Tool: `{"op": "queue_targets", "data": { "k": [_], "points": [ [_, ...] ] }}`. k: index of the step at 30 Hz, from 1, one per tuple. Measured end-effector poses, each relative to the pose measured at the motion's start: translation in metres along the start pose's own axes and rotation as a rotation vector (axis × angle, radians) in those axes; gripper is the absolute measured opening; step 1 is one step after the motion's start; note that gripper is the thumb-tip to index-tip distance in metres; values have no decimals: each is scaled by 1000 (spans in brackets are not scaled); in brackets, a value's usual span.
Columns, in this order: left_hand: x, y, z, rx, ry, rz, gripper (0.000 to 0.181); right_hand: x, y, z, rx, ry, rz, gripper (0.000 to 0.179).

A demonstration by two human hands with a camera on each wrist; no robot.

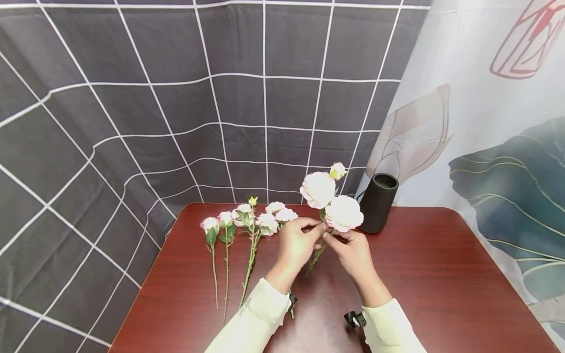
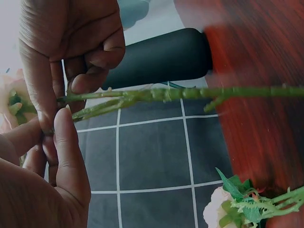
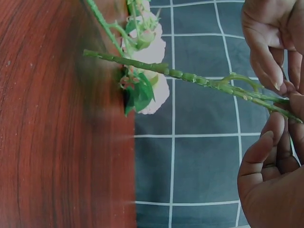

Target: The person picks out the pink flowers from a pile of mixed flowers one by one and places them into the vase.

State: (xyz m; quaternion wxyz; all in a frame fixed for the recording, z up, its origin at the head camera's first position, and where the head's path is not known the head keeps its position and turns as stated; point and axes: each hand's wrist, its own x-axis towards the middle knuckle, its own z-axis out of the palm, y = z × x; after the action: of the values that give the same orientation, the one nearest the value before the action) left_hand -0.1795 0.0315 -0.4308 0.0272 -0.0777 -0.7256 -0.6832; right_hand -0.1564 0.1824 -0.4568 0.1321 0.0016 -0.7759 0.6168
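Both hands meet over the table on one artificial flower branch with two large pale pink blooms and a small bud. My left hand pinches its thin forked stems just under the blooms. Close beside it, my right hand also pinches there, thumb and fingertips meeting the left hand's. The knobbly green main stem sticks out below the fingers, its cut end free in the air. In the left wrist view the hands partly hide the blooms.
A tall dark vase stands at the table's back edge, right of the hands. Several pink flower stems lie to the left on the red-brown table. A dark grid-patterned cloth hangs behind, with a pale printed curtain at right.
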Motion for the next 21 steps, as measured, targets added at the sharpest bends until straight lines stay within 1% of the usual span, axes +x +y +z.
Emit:
{"op": "queue_targets", "data": {
  "k": [5, 9, 15, 17, 21],
  "points": [
    [0, 2, 0, -53, 6, -26, 11, 0, -3, 1, 7, -5, 13, 18],
    [0, 0, 0, -63, 14, -28, 11, 1, -2, 0, 6, -25, 3, 20],
    [0, -2, -2, -4, 7, 17, 10, 1, 0, -2, 7, -28, -21, 17],
    [0, -3, -4, 32, 7, 28, 11, 1, 1, -1, -10, -18, -16, 16],
    [-2, -5, -10, 133, 15, 67, 13, 2, 3, 1, -18, -18, -7, 16]
  ]
}}
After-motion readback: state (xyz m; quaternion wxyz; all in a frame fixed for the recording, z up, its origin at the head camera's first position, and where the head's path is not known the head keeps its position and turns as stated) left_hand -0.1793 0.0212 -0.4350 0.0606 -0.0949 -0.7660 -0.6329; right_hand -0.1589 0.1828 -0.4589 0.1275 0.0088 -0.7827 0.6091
